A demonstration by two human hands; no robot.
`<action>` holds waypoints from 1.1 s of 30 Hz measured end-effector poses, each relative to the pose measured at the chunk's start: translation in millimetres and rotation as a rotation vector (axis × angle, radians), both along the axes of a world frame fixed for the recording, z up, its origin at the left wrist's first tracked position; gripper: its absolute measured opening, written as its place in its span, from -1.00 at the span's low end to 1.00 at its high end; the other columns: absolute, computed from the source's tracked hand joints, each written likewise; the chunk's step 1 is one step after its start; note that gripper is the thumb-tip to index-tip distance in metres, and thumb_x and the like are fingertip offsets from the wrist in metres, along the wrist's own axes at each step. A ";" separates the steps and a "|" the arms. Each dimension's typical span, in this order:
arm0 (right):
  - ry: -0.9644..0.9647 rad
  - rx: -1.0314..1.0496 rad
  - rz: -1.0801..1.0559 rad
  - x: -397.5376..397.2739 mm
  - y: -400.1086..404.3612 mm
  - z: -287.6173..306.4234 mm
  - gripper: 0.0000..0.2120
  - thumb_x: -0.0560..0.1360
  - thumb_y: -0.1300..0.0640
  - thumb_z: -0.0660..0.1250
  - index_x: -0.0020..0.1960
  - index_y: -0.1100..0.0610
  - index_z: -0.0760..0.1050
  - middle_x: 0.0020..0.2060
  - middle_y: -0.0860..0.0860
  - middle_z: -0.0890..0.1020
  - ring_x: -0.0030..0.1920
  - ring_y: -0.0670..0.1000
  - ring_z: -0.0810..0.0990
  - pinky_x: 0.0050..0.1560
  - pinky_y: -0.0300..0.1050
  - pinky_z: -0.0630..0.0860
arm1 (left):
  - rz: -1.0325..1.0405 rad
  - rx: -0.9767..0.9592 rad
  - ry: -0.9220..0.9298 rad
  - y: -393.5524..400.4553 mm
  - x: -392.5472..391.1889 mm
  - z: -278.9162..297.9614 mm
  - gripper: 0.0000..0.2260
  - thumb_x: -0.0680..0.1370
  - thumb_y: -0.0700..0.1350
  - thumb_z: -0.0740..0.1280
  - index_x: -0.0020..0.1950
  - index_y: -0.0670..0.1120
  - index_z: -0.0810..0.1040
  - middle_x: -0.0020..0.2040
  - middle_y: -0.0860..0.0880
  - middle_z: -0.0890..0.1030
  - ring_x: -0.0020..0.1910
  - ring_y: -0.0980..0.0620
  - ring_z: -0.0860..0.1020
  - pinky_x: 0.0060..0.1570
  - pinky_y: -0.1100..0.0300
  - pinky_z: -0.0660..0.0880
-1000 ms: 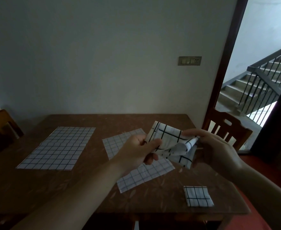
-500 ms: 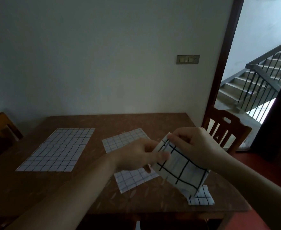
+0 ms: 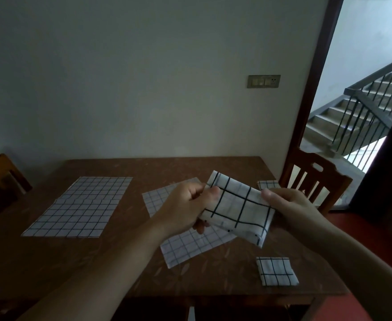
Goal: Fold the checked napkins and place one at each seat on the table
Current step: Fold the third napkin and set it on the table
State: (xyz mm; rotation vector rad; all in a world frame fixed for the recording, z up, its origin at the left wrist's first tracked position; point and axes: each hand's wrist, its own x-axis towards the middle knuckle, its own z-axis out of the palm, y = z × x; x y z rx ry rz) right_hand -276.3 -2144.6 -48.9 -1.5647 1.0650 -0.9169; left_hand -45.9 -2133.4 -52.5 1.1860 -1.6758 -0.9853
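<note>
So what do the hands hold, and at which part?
Both hold one folded checked napkin: left hand at its left edge, right hand at its right edge.

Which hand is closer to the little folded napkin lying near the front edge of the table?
Right. The right hand is just above the little folded napkin; the left hand is farther left.

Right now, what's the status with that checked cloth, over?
Both hands, left hand and right hand, gripping folded napkin above table. Two folded napkins down: near, far. Nothing in the way.
</note>
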 end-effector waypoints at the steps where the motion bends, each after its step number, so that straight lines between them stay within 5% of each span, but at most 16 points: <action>1: -0.021 0.100 0.037 0.2 0.8 -2.5 -0.62 0.35 -0.09 0.33 -0.03 0.19 0.60 -0.23 0.11 0.70 -0.17 0.14 0.67 -0.12 0.01 0.60 | 0.017 -0.004 0.016 -0.6 -0.1 -2.4 -0.63 0.62 -0.01 0.25 -0.17 -0.30 0.55 -0.45 -0.09 0.56 -0.49 -0.08 0.53 -0.55 0.19 0.46; 7: 0.087 0.139 0.070 3.1 3.4 -15.5 -0.79 0.40 0.13 0.41 -0.01 0.21 0.61 -0.17 0.06 0.73 -0.20 0.04 0.72 -0.26 -0.21 0.59 | 0.090 0.024 0.070 -4.3 1.1 -21.5 -0.68 0.63 -0.01 0.23 -0.21 -0.19 0.55 -0.46 -0.06 0.57 -0.53 -0.01 0.54 -0.57 0.20 0.46; 10: -0.069 0.294 0.097 0.7 0.9 -20.1 -0.71 0.39 0.09 0.38 0.02 0.25 0.60 -0.18 0.14 0.71 -0.25 0.07 0.69 -0.29 -0.16 0.60 | 0.103 0.065 0.136 -4.3 -0.9 -31.2 -0.66 0.63 0.01 0.21 -0.21 -0.18 0.54 -0.44 -0.06 0.58 -0.48 -0.03 0.58 -0.50 0.14 0.52; 14: -0.021 0.320 0.081 -4.8 -6.7 -27.4 -0.82 0.46 0.16 0.35 -0.03 0.25 0.61 -0.19 0.14 0.70 -0.25 0.05 0.66 -0.26 -0.16 0.58 | 0.119 0.205 0.242 -6.4 -0.1 -40.3 -0.68 0.63 0.05 0.19 -0.04 -0.13 0.63 -0.25 -0.11 0.69 -0.27 -0.10 0.67 -0.28 0.05 0.62; 17: 0.092 0.252 0.070 -7.7 -14.8 -28.1 -0.87 0.51 0.20 0.32 -0.03 0.23 0.61 -0.17 0.11 0.70 -0.21 0.04 0.66 -0.23 -0.18 0.58 | 0.126 0.212 0.108 -9.4 4.2 -45.3 -0.72 0.53 0.18 0.30 0.12 0.06 0.61 0.02 -0.02 0.70 0.00 0.01 0.67 0.06 0.01 0.58; 20: 0.189 0.201 0.056 -8.8 -24.6 -28.2 -0.86 0.52 0.18 0.33 -0.03 0.24 0.61 -0.15 0.14 0.70 -0.20 0.05 0.67 -0.07 -0.03 0.62 | 0.134 0.325 0.129 -6.9 1.6 -42.3 -0.76 0.53 -0.03 0.40 0.17 -0.08 0.58 -0.01 -0.10 0.68 -0.13 0.05 0.69 -0.18 0.15 0.63; 22: 0.076 0.216 -0.006 -4.1 -27.1 -29.0 -0.82 0.49 0.11 0.35 -0.03 0.23 0.59 -0.14 0.15 0.68 -0.16 0.08 0.68 0.06 0.12 0.59 | 0.129 0.360 0.143 -6.1 -1.8 -43.2 -0.82 0.53 -0.11 0.39 0.09 -0.15 0.61 -0.04 -0.15 0.70 -0.12 -0.05 0.70 -0.16 0.08 0.64; 26: -0.136 0.397 0.072 14.0 -21.5 -39.1 -0.65 0.36 -0.01 0.39 0.04 0.20 0.55 -0.12 0.11 0.72 -0.08 0.08 0.72 0.02 0.03 0.61 | 0.261 0.352 0.329 -3.5 -10.5 -51.3 -0.85 0.55 -0.15 0.37 0.08 -0.17 0.60 -0.01 -0.17 0.69 -0.07 -0.08 0.69 -0.11 0.01 0.64; 30: -0.248 0.444 -0.028 28.4 -27.9 -56.9 -0.85 0.49 0.18 0.38 0.02 0.22 0.56 0.00 0.18 0.69 0.00 0.14 0.70 0.02 0.02 0.62 | 0.337 0.394 0.430 10.7 -10.5 -59.4 -0.88 0.56 -0.17 0.35 0.05 -0.17 0.59 -0.05 -0.15 0.68 -0.13 -0.04 0.69 -0.20 0.12 0.64; 33: -0.357 0.457 0.004 43.9 -25.5 -64.4 -0.81 0.55 0.09 0.32 0.11 0.15 0.56 0.00 0.13 0.69 0.01 0.12 0.68 0.03 0.06 0.61 | 0.342 0.423 0.467 23.2 -2.7 -65.1 -0.82 0.57 -0.20 0.32 0.15 -0.20 0.58 0.07 -0.20 0.66 -0.05 -0.07 0.68 -0.14 0.12 0.65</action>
